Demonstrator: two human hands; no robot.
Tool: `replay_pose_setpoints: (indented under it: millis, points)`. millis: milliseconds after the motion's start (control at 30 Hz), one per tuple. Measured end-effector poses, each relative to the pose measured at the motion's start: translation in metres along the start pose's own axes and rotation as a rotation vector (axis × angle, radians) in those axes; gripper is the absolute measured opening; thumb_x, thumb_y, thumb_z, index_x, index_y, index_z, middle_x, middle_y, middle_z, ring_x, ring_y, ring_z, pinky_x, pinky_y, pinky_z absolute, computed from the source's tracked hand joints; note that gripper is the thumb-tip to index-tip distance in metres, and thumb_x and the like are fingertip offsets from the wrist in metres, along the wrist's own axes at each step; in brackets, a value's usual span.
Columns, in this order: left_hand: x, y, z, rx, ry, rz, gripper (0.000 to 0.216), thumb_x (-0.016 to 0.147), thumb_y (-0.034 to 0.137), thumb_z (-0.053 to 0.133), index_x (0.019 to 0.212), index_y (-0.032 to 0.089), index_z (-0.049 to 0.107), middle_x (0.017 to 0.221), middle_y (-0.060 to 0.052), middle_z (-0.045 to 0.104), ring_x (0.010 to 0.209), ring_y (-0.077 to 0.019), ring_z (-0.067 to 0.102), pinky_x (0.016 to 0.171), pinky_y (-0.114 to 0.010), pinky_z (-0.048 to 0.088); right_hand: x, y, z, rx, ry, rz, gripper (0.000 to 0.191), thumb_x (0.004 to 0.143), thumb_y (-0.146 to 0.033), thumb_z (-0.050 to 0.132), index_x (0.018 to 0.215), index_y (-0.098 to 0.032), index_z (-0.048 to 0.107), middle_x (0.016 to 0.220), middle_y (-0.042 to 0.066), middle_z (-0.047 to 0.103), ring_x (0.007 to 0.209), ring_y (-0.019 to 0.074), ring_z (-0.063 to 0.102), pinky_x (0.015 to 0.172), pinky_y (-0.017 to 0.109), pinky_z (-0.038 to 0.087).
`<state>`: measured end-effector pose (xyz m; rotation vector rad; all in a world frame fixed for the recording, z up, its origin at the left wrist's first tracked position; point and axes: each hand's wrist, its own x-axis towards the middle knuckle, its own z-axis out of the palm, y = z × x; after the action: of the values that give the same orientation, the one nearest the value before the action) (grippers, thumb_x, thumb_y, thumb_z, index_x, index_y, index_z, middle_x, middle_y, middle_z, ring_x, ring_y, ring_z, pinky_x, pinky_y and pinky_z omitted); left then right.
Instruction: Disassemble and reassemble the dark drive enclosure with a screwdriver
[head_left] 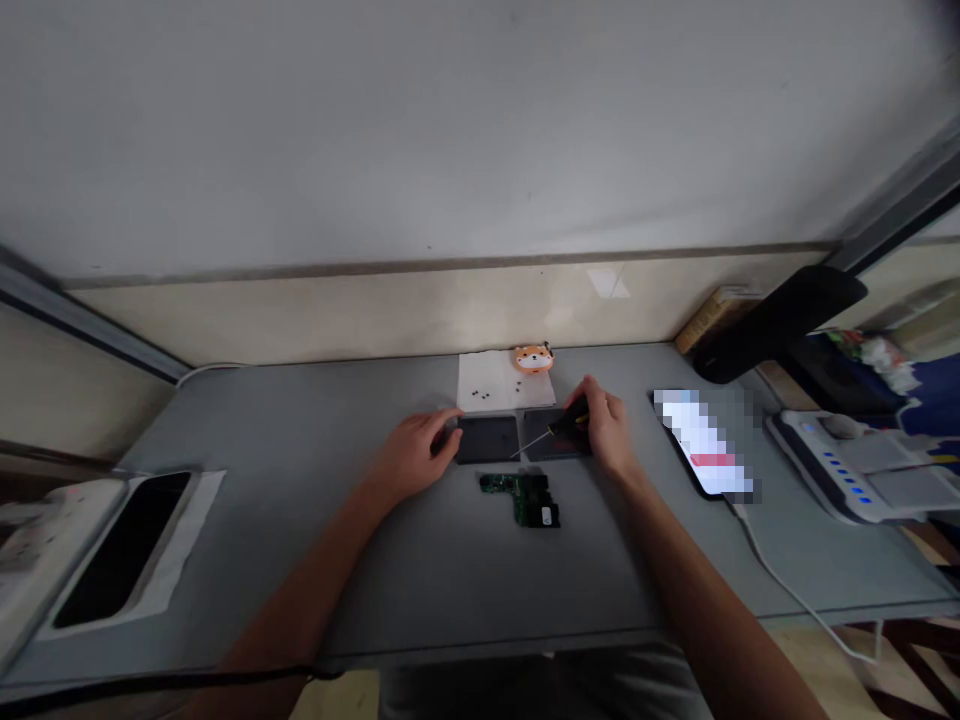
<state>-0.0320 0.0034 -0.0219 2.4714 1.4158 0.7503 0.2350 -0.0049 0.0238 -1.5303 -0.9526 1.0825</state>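
Note:
My left hand (412,452) grips the left edge of a flat black rectangular case half (487,441), thumb and fingers around its side. In my right hand (609,428) is a screwdriver (536,442) with a dark handle and yellow marks, fingers closed round the handle. Its thin shaft slants down to the left, and the tip is at the lower right corner of that case half; whether it touches cannot be made out. A second black panel (553,450) lies beside it, partly under my right hand. Nearer to me sits a green circuit board (534,500).
Behind the panels, small dark screws (480,394) lie on white paper (487,372) with an orange animal-faced case (533,358). A lit phone (697,445) with a cable, a white device (862,465) and a black cylinder (780,325) stand right. Another phone (124,550) lies left.

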Motion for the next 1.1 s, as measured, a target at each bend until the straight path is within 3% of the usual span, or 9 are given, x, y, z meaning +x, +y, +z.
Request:
replay_pose_setpoints:
  millis: [200, 767, 900, 1100]
  points:
    - [-0.0011, 0.0011, -0.0002, -0.001, 0.014, 0.005, 0.029, 0.097, 0.030, 0.048, 0.116, 0.021, 0.068, 0.072, -0.002, 0.067, 0.069, -0.0193, 0.066, 0.081, -0.035, 0.055, -0.0020, 0.0041, 0.0024, 0.003, -0.055, -0.015, 0.066, 0.070, -0.086, 0.052, 0.065, -0.020, 0.058, 0.061, 0.001, 0.050, 0.056, 0.0150, 0.055, 0.041, 0.025, 0.052]
    - [-0.0003, 0.0020, -0.0016, 0.019, -0.008, 0.004, 0.028, 0.098, 0.029, 0.047, 0.118, 0.020, 0.065, 0.077, -0.003, 0.070, 0.072, -0.0202, 0.067, 0.081, -0.036, 0.055, -0.0022, 0.0046, 0.0014, 0.023, -0.024, -0.045, 0.065, 0.070, -0.084, 0.053, 0.063, -0.020, 0.058, 0.059, 0.000, 0.050, 0.054, 0.0144, 0.054, 0.038, 0.023, 0.049]
    - [-0.0002, -0.0011, -0.0020, 0.006, -0.016, -0.048, 0.028, 0.099, 0.030, 0.045, 0.119, 0.021, 0.064, 0.079, -0.003, 0.070, 0.076, -0.0215, 0.069, 0.077, -0.034, 0.054, -0.0022, 0.0045, 0.0018, 0.027, -0.024, -0.043, 0.065, 0.069, -0.084, 0.054, 0.063, -0.020, 0.057, 0.059, 0.000, 0.050, 0.055, 0.0154, 0.055, 0.038, 0.025, 0.050]
    - [0.0003, -0.0050, 0.0005, -0.001, -0.034, -0.077, 0.025, 0.097, 0.026, 0.046, 0.115, 0.021, 0.063, 0.067, 0.001, 0.063, 0.064, -0.0185, 0.063, 0.067, -0.029, 0.050, 0.0007, 0.0060, -0.0018, 0.003, -0.024, -0.062, 0.064, 0.072, -0.085, 0.050, 0.063, -0.021, 0.056, 0.058, 0.000, 0.050, 0.054, 0.0158, 0.056, 0.040, 0.025, 0.050]
